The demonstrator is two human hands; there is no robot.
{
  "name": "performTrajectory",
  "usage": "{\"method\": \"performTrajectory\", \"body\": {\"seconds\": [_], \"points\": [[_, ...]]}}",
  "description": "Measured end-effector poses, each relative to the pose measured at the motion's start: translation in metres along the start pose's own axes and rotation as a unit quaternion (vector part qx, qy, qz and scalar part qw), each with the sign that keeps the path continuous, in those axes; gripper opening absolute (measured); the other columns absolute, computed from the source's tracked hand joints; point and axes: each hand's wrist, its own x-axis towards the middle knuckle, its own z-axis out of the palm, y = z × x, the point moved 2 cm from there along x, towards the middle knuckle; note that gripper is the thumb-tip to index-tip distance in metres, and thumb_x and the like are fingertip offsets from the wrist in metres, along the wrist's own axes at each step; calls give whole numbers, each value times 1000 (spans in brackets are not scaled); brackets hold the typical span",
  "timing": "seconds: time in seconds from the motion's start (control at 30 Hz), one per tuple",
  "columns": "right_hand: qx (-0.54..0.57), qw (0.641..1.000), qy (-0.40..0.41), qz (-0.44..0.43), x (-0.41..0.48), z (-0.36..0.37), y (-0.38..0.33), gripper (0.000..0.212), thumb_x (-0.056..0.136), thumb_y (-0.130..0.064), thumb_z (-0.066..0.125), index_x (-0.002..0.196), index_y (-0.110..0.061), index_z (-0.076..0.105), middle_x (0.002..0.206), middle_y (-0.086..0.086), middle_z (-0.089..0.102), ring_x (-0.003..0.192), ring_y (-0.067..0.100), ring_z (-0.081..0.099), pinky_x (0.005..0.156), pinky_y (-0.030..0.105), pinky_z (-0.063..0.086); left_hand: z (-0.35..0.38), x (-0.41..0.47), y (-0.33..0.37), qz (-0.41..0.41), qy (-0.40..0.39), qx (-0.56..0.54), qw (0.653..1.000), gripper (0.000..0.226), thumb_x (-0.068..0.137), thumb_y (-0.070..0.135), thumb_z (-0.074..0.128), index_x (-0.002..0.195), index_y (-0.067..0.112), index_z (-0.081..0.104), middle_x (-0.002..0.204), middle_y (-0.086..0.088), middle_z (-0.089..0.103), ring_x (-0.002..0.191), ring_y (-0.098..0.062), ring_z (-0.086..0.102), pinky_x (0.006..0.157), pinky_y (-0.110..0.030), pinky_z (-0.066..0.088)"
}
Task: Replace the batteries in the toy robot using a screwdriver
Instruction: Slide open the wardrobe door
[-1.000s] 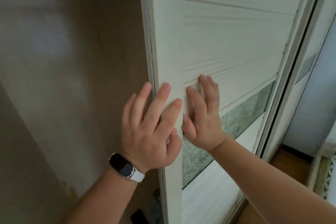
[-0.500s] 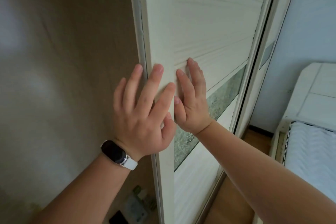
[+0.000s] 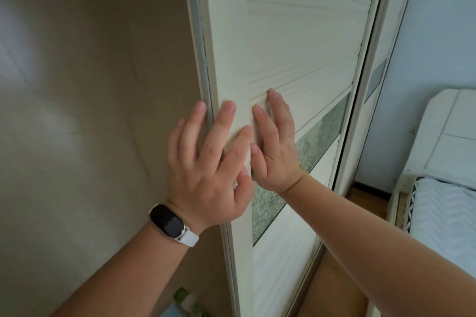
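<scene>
**Both palms on the wardrobe door, the toy nowhere in sight**

Since a second ago our view had swung to the right, bringing the bed (image 3: 443,213) in beyond the right hand (image 3: 275,147). Both hands had kept their places on the sliding door (image 3: 296,33), and over the last half second almost nothing shifted.

The left hand (image 3: 208,175), with the watch (image 3: 168,221) at its wrist, lay spread and flat across the door's near edge. Its first two fingers were on the door face and its outer fingers were at the edge strip; it gripped nothing. The right hand pressed flat on the panel just to the right of it, fingers straight and close together, also holding nothing. The two thumbs nearly met.

The door's edge ran upright under the left hand's fingers, and the open wardrobe (image 3: 90,110) lay to that hand's left. We judged any further push would go rightward, with the left hand nearer the opening.

The toy robot, the screwdriver and the batteries were not in view. A blurred packet (image 3: 188,301) sat low, below the left forearm, but we could not tell what it was.
</scene>
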Motion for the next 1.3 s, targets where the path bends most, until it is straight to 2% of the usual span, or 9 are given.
{"method": "performTrajectory", "body": {"seconds": [0.43,0.87,1.07,1.3], "points": [[-11,1000,-20,10,5,-11,66,51,105,-41,22,138,-5,37,145,34,30,134,55,37,102,69,36,68,21,16,2,6,-23,1000,41,83,23,54,116,8,74,149,-12,38,138,-41,32,99,-60,44],[-29,1000,-9,8,4,-12,102,51,104,-40,25,139,-5,38,145,35,35,136,51,38,104,65,37,101,31,23,8,15,-30,999,41,81,21,54,114,7,74,148,-13,38,138,-41,31,104,-55,41],[-45,999,-21,3,5,-18,113,51,104,-39,24,139,-4,39,145,33,33,134,52,40,104,63,38,115,35,27,13,17,-39,999,40,84,22,52,117,9,69,149,-12,37,139,-39,30,105,-55,40],[-65,997,-49,3,7,-24,123,50,104,-37,25,140,-5,38,145,35,34,135,51,40,105,61,39,127,37,29,7,10,-41,999,40,83,22,52,116,7,71,150,-12,37,138,-40,31,104,-56,42]]}}
